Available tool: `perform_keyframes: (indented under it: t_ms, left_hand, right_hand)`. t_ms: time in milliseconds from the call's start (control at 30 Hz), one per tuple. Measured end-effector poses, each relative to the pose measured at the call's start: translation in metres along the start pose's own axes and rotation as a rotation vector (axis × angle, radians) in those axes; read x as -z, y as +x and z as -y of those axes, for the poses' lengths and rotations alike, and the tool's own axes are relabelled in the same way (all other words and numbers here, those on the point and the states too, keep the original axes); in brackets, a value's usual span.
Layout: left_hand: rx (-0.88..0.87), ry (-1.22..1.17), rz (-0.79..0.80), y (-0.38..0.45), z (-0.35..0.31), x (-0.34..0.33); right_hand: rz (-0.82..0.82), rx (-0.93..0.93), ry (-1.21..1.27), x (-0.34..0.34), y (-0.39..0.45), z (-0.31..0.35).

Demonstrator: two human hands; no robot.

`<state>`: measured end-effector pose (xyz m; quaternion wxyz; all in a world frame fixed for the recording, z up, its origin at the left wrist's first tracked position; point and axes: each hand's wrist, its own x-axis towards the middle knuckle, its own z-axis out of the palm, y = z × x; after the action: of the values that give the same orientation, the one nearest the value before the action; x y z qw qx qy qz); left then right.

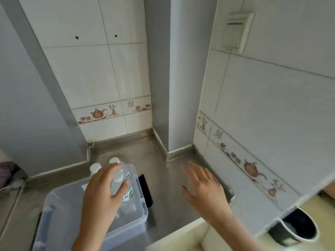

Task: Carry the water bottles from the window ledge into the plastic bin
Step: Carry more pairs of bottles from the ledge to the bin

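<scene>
Clear plastic bin sits on the stainless steel table, and three white-capped water bottles stand upright in its far corner. Left hand is wrapped around the nearest water bottle, holding it just inside the bin. Right hand hovers over the table with fingers spread, gripping nothing. Some black object lies right beside the bin.

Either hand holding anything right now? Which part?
Left hand grips a water bottle by its upper body, just under the white cap, over the plastic bin. Right hand is open and holds nothing.
</scene>
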<state>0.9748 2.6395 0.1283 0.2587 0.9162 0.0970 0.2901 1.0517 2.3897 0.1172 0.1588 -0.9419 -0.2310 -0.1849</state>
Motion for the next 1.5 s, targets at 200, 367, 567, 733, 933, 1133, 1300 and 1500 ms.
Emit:
perform_keyframes:
  t_ms: [200, 367, 567, 733, 933, 1133, 1300, 1500]
  left_hand:
    - [-0.18, -0.034, 0.129, -0.018, -0.077, -0.035]
    - [-0.433, -0.043, 0.19, -0.049, -0.148, -0.055]
    - [-0.647, -0.148, 0.296, -0.109, -0.239, -0.075]
    - [-0.765, -0.252, 0.441, -0.17, -0.315, -0.1]
    - [-0.913, -0.307, 0.51, -0.217, -0.407, -0.128]
    - [-1.036, -0.419, 0.572, -0.234, -0.49, -0.173]
    - [-1.101, -0.532, 0.581, -0.243, -0.571, -0.227]
    - [-1.249, -0.566, 0.623, -0.262, -0.674, -0.299]
  right_hand:
    - [-0.024, -0.171, -0.067, 0.058, -0.068, -0.05]
    - [-0.046, -0.275, -0.109, 0.104, -0.139, -0.083]
    - [-0.147, -0.411, -0.131, 0.16, -0.231, -0.11]
    - [-0.204, -0.577, -0.196, 0.207, -0.313, -0.137]
    - [-0.258, -0.791, -0.305, 0.26, -0.39, -0.174]
    - [-0.334, -0.97, -0.366, 0.291, -0.437, -0.228]
    - [-0.397, -1.079, -0.442, 0.318, -0.46, -0.293]
    - [-0.425, -1.216, -0.523, 0.352, -0.487, -0.37]
